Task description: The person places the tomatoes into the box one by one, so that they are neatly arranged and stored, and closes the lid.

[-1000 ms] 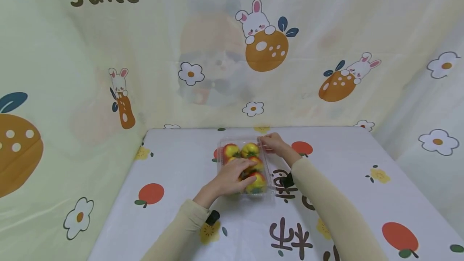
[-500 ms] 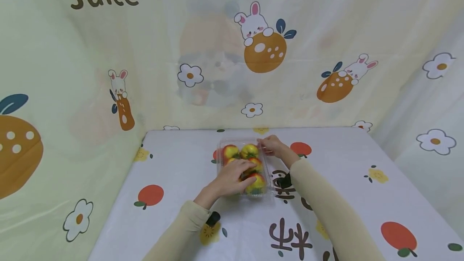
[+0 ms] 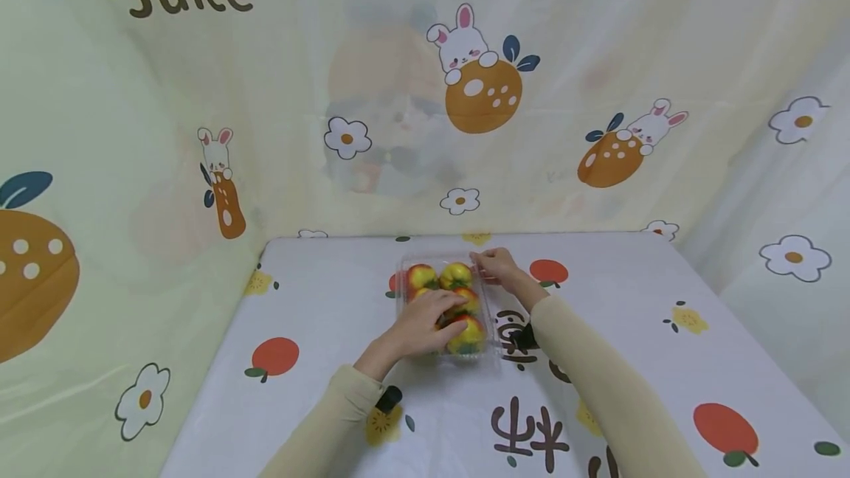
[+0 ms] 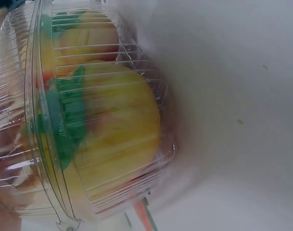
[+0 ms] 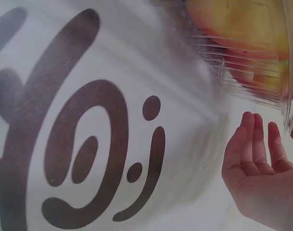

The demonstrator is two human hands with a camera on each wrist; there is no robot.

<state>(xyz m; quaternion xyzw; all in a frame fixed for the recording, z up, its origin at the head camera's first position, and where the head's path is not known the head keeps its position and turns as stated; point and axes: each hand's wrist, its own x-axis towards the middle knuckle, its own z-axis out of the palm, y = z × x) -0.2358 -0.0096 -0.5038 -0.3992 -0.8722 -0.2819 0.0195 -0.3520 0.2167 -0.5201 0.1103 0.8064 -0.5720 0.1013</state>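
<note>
A clear plastic clamshell box [image 3: 488, 316] holds several red-and-yellow apple-like fruits [image 3: 468, 335] with green at their ends. Over its top lies my left hand [image 3: 425, 321], fingers spread and slightly bent across the lid. At the far right corner, my right hand [image 3: 498, 267] pinches the box's rim. From the left wrist, the ribbed side of the box and a yellow fruit [image 4: 120, 125] fill the near side. In the right wrist view, the lower fingers [image 5: 251, 144] curve below the rim, and the contact at the rim is partly cut off.
The box stands on a white printed tablecloth [image 3: 332, 301] with fruit and lettering. A patterned curtain [image 3: 292, 94] rises behind the table and along both sides. A dark wrist camera [image 3: 389, 398] sits under the left cuff, another [image 3: 524, 338] under the right.
Both hands and the box keep nearly the same places. The head view has shifted slightly.
</note>
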